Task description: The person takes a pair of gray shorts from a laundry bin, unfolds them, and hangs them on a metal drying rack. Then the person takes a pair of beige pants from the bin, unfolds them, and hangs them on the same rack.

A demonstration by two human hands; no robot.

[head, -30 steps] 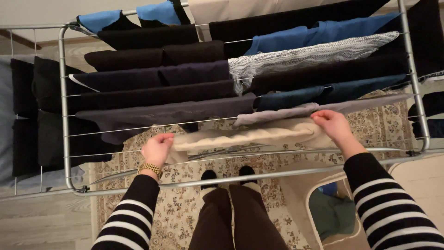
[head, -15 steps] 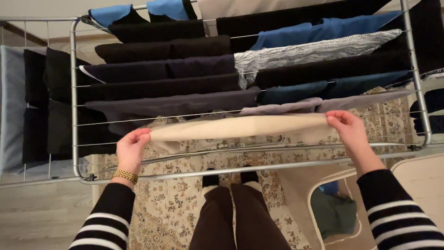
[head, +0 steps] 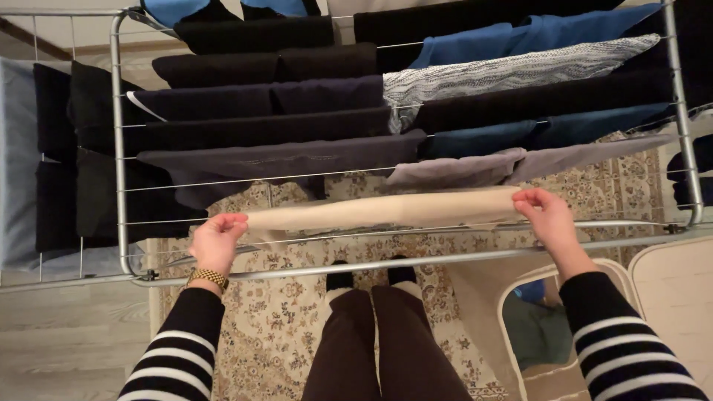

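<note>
I hold a beige garment (head: pixel 386 212) stretched flat between both hands, draped over a near wire of a grey metal drying rack (head: pixel 117 178). My left hand (head: pixel 217 239), with a gold watch at the wrist, grips the cloth's left end. My right hand (head: pixel 542 215) pinches its right end. Both arms wear black-and-white striped sleeves. The rack's farther wires carry several black, dark grey, blue and speckled grey clothes (head: pixel 512 74).
A white laundry basket (head: pixel 511 327) with green and blue clothes stands at the lower right. A patterned rug (head: pixel 275 334) lies under the rack, with my dark trousers and socked feet on it. The rack's left wing holds black items (head: pixel 56 148). Wooden floor (head: pixel 67 349) lies at the lower left.
The bunched beige garment has been pulled taut as my left hand moved outward, and it now lies smooth along the wire. The view has shifted slightly.
</note>
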